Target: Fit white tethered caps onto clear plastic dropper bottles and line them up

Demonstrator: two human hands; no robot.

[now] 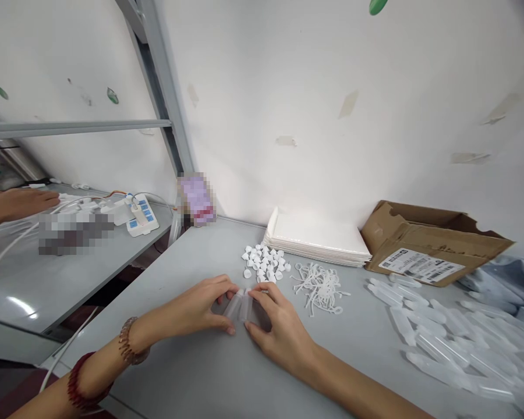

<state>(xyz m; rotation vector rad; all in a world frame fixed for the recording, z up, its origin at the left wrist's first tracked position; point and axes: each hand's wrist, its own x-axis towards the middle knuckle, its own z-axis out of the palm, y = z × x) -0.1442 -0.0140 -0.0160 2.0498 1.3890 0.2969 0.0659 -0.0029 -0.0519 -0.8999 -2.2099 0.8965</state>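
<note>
Two small translucent tubes lie side by side on the grey table, near its middle. My left hand has its fingertips and thumb on the left tube. On the right tube rest the fingers and thumb of my right hand. The narrow ends of the tubes point away from me and nearly touch. Just beyond my hands is a pile of small white caps. To the right of the caps lies a tangle of thin white looped pieces.
Many translucent tubes spread over the right side. Behind stand a stack of white padded sheets and an open cardboard box. At far left, another person's hand is by a power strip on a separate table.
</note>
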